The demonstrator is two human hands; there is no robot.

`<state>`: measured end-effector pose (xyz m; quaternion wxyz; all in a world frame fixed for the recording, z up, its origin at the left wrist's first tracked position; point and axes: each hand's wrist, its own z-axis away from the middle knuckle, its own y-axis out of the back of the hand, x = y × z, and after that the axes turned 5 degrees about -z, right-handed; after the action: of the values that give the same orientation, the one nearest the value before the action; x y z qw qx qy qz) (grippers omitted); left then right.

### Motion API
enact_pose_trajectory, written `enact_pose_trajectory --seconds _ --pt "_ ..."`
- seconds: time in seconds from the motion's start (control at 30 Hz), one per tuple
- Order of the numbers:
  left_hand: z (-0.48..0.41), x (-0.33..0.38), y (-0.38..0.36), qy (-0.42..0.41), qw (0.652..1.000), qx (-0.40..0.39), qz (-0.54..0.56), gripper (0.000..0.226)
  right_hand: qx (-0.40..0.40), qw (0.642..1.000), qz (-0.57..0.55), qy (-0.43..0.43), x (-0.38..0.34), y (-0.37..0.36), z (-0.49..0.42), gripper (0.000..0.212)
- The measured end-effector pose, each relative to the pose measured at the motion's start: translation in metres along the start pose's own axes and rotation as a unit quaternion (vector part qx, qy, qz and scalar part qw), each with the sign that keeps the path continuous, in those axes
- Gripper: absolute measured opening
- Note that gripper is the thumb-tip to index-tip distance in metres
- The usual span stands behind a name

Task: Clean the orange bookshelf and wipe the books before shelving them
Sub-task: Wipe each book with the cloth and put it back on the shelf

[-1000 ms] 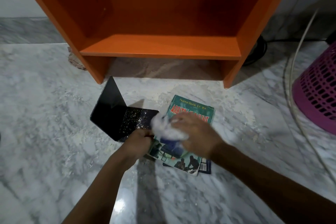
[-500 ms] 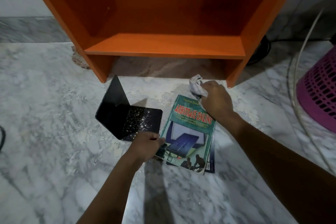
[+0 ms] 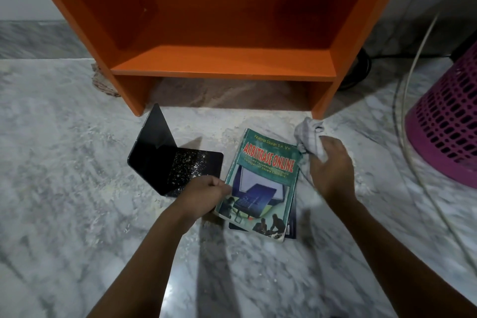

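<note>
One green book (image 3: pixel 260 183), cover reads "ARBITRASE ONLINE"

Orange bookshelf (image 3: pixel 224 62) upright, green book (image 3: pixel 260 183) flat — cloth (image 3: pixel 309 137) bunched

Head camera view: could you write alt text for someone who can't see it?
A person's left hand grips the edge of a green book on a marble floor while the right hand holds a grey cloth beside it. An orange bookshelf stands behind, a black bookend to the left.
</note>
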<state>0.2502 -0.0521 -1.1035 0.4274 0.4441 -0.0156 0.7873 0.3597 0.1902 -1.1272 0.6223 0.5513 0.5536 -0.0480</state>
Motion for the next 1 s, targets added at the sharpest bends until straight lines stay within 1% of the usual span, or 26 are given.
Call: enact_pose_trajectory --seconds 0.03,0.1,0.13,0.2,0.3,0.43,0.5,0.57,0.67,0.73,0.8,0.9,1.0 --pt "0.000 0.004 -0.001 0.002 1.000 -0.002 0.022 0.014 -0.020 1.000 -0.002 0.018 -0.002 0.000 0.002 0.036" --pt "-0.002 0.009 -0.005 0.014 0.998 -0.007 0.068 0.026 -0.082 0.996 -0.009 0.031 -0.002 -0.008 0.016 0.038" --pt "-0.004 0.011 -0.008 0.020 0.996 -0.012 0.090 0.030 -0.098 0.995 -0.011 0.027 -0.002 -0.013 0.023 0.042" --pt "-0.007 0.017 -0.013 0.033 0.993 -0.023 0.109 0.034 -0.097 0.995 -0.015 0.012 -0.001 -0.020 0.034 0.049" --pt "-0.009 0.023 -0.022 0.035 0.995 -0.044 0.087 0.047 -0.096 0.995 -0.019 0.012 -0.002 -0.020 0.040 0.050" --pt "-0.013 0.029 -0.030 0.013 0.996 -0.048 0.071 0.019 -0.128 0.991 -0.015 0.029 -0.002 -0.011 0.028 0.046" --pt "-0.009 0.038 -0.029 -0.022 0.996 -0.041 0.071 0.013 -0.133 0.990 -0.020 0.034 -0.002 -0.003 0.017 0.042" --pt "-0.002 0.050 -0.025 -0.063 0.996 -0.030 0.063 0.017 -0.115 0.992 -0.036 0.045 -0.006 0.010 0.008 0.035" --pt "0.014 0.074 -0.011 -0.137 0.988 0.002 0.066 0.023 -0.089 0.989 -0.056 0.105 -0.023 0.030 0.003 0.033" --pt "0.031 0.095 0.006 -0.187 0.980 0.023 0.062 0.024 -0.082 0.984 -0.065 0.143 -0.047 0.044 -0.004 0.036" --pt "0.049 0.118 0.025 -0.238 0.969 0.032 0.051 0.024 -0.065 0.979 -0.096 0.170 -0.077 0.058 -0.014 0.034" --pt "0.092 0.160 0.057 -0.319 0.945 0.062 0.039 0.021 -0.027 0.967 -0.146 0.209 -0.141 0.092 -0.030 0.038" --pt "0.133 0.196 0.088 -0.379 0.919 0.099 0.053 0.020 -0.001 0.955 -0.166 0.245 -0.203 0.125 -0.044 0.044"
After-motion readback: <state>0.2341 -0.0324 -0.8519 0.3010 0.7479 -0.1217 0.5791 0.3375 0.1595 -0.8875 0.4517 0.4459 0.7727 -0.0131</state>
